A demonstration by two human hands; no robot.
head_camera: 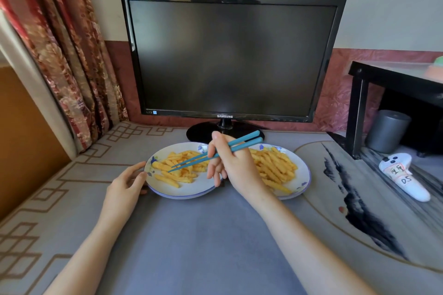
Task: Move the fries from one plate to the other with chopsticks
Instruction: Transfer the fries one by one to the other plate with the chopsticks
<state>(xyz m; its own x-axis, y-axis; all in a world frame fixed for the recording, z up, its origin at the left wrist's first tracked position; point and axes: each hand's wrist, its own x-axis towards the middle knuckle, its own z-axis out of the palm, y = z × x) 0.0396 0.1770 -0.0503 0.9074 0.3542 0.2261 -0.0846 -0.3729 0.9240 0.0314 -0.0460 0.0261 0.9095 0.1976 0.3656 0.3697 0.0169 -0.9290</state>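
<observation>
Two white plates with blue flower marks sit side by side on the grey table. The left plate (184,190) holds a loose heap of yellow crinkle fries (176,167). The right plate (300,182) holds a bigger heap of fries (275,166), partly hidden by my wrist. My right hand (230,163) grips a pair of teal chopsticks (215,153); their tips are slightly apart over the fries on the left plate, with no fry plainly between them. My left hand (124,184) touches the left plate's rim with relaxed fingers.
A black Samsung monitor (230,57) stands just behind the plates, its base (201,132) near their far rims. A white controller-like object (402,175) with a paper label lies at the right, beside a black shelf (359,108) and a grey cylinder (386,130). A flowered curtain (67,55) hangs at left.
</observation>
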